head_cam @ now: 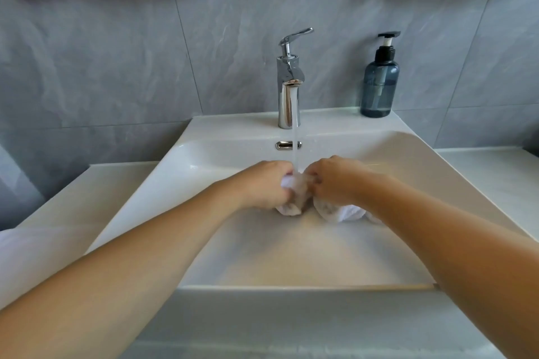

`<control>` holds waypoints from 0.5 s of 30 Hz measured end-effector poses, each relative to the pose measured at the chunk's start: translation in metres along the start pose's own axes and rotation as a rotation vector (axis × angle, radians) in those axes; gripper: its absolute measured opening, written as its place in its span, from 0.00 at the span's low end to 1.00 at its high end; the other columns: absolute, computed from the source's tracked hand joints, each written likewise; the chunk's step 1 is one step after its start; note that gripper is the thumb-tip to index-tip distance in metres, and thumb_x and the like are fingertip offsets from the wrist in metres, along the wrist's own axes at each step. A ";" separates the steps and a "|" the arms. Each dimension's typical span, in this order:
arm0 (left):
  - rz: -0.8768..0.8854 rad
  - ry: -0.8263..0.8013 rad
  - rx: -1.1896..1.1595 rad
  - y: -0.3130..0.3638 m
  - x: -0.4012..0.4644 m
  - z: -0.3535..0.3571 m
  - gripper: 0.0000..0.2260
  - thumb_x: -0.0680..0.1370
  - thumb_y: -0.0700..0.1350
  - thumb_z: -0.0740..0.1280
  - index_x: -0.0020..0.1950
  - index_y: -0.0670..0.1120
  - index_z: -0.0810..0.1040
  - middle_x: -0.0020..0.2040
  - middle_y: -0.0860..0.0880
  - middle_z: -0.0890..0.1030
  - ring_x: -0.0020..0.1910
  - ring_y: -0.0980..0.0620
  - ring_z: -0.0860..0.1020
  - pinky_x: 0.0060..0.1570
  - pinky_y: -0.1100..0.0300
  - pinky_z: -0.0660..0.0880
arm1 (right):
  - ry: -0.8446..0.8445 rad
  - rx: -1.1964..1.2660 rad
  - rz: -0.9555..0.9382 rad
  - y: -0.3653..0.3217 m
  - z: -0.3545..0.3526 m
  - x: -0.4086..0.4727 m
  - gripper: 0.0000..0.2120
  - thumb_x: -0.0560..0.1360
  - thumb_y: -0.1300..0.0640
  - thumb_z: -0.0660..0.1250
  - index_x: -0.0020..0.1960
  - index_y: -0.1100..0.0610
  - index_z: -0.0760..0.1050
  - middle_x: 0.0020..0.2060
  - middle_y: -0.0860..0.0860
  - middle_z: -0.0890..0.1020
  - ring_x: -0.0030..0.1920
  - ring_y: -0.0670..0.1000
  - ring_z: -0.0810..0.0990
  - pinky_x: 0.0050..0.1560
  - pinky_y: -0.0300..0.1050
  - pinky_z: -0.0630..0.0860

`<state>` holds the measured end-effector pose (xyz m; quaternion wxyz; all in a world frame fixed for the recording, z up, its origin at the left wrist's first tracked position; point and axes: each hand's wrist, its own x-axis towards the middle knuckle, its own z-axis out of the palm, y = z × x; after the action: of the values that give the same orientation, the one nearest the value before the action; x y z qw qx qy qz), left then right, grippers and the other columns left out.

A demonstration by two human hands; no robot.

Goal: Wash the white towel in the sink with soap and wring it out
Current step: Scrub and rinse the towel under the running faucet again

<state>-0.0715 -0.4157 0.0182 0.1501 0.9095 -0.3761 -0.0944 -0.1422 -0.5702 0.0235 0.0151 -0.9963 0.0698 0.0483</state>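
Both hands bunch the white towel (294, 198) in the sink (408, 148), directly below the faucet (288, 79), so its stream soaks the middle. Left hand (268, 183) and right hand (335, 181) each grip one end, likely for scrubbing.

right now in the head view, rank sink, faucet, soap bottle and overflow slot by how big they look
1. sink
2. faucet and soap bottle: look alike, not ranked
3. overflow slot
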 end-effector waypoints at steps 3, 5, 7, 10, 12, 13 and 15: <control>-0.042 0.021 -0.053 -0.010 -0.002 -0.006 0.04 0.73 0.42 0.64 0.43 0.51 0.72 0.45 0.49 0.78 0.43 0.47 0.78 0.38 0.52 0.78 | -0.019 0.043 -0.044 -0.002 0.002 -0.005 0.08 0.74 0.46 0.62 0.48 0.48 0.75 0.41 0.49 0.79 0.39 0.51 0.77 0.39 0.46 0.75; -0.102 0.127 0.118 -0.015 0.000 -0.014 0.07 0.73 0.41 0.62 0.48 0.51 0.74 0.50 0.51 0.77 0.49 0.47 0.75 0.45 0.53 0.74 | -0.055 0.260 -0.088 -0.007 -0.001 -0.013 0.18 0.71 0.35 0.58 0.53 0.43 0.77 0.44 0.49 0.82 0.44 0.52 0.80 0.47 0.48 0.79; -0.149 0.259 0.279 -0.016 0.001 -0.024 0.08 0.72 0.42 0.63 0.50 0.51 0.75 0.52 0.51 0.74 0.54 0.47 0.72 0.51 0.53 0.67 | -0.047 0.367 -0.107 -0.005 -0.004 -0.015 0.20 0.73 0.35 0.62 0.64 0.34 0.72 0.54 0.45 0.82 0.54 0.52 0.80 0.56 0.49 0.76; -0.258 0.389 0.499 -0.021 0.001 -0.041 0.12 0.72 0.44 0.64 0.54 0.50 0.77 0.57 0.49 0.74 0.60 0.44 0.69 0.57 0.51 0.63 | -0.170 0.314 -0.005 0.006 -0.010 -0.023 0.33 0.69 0.35 0.68 0.71 0.40 0.65 0.60 0.43 0.80 0.59 0.53 0.78 0.57 0.50 0.73; -0.262 0.268 0.509 -0.023 -0.003 -0.040 0.13 0.73 0.46 0.65 0.58 0.49 0.77 0.60 0.48 0.74 0.61 0.44 0.69 0.60 0.51 0.64 | -0.277 0.287 0.033 0.013 -0.010 -0.025 0.23 0.67 0.38 0.71 0.59 0.45 0.73 0.45 0.43 0.84 0.44 0.47 0.80 0.41 0.44 0.72; -0.220 0.167 0.391 -0.020 -0.005 -0.034 0.14 0.74 0.47 0.66 0.59 0.50 0.75 0.61 0.48 0.73 0.63 0.45 0.68 0.62 0.52 0.65 | -0.273 0.285 0.031 0.014 -0.009 -0.024 0.18 0.68 0.40 0.71 0.53 0.47 0.75 0.41 0.45 0.83 0.40 0.47 0.79 0.38 0.43 0.71; -0.112 -0.081 0.019 -0.001 -0.012 -0.018 0.23 0.70 0.55 0.70 0.64 0.54 0.71 0.63 0.50 0.71 0.65 0.48 0.66 0.62 0.55 0.68 | -0.161 0.235 0.009 0.012 -0.006 -0.017 0.15 0.72 0.41 0.67 0.49 0.51 0.75 0.42 0.49 0.82 0.42 0.51 0.78 0.39 0.45 0.71</control>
<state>-0.0741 -0.4029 0.0350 0.1207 0.9259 -0.3310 -0.1359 -0.1597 -0.5799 0.0307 0.1369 -0.9802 0.0780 0.1196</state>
